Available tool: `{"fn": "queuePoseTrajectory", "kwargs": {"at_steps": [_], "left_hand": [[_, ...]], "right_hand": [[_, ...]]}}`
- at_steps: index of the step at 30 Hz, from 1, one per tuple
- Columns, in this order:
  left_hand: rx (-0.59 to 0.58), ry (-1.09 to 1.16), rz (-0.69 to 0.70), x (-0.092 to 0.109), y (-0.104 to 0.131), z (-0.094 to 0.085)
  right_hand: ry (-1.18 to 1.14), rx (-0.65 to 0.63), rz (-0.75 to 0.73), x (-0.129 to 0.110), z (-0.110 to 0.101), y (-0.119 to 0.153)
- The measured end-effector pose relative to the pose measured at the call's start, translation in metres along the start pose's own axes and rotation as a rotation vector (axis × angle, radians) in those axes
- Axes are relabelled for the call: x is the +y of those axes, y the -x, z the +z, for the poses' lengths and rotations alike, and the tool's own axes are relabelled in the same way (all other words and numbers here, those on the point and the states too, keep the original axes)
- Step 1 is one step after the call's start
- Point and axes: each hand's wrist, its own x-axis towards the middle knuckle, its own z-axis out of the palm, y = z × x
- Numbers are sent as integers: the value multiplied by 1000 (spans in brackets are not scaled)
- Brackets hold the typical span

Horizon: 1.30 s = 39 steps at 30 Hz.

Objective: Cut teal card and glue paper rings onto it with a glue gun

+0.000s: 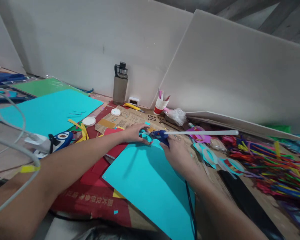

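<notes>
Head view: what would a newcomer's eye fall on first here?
The big turquoise sheet stands out first, lying in the middle foreground. Near its far end, the right hand holds a blue glue gun with a long white stick jutting rightward. Bright pipe cleaners heap up at the far right.

The turquoise sheet (145, 186) looks like smooth, matt paper. The glue gun (160, 134) seems of blue plastic, and its white stick (202, 132) looks smooth. The bottle (120, 89) appears of tinted plastic with a metallic band (122, 70). The bag (179, 116) is crinkled, glossy plastic.
</notes>
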Motion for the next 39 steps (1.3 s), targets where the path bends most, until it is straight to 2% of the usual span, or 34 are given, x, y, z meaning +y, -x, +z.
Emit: {"fn": "queuePoseTrajectory", "kwargs": {"at_steps": [6,12,17,24,39], "left_hand": [[14,-2,-2,-2,0,-1],[18,96,-31,0,2,-4],[26,114,-35,1,1,-4],[14,47,-51,1,0,-5],[24,82,-9,-4,-1,-3]], "right_hand": [[-164,26,-45,10,18,-7],[-286,15,18,11,18,-9],[-378,-21,-13,8,22,-13],[-398,-8,-13,6,28,-18],[-390,11,30,9,30,-17]]}}
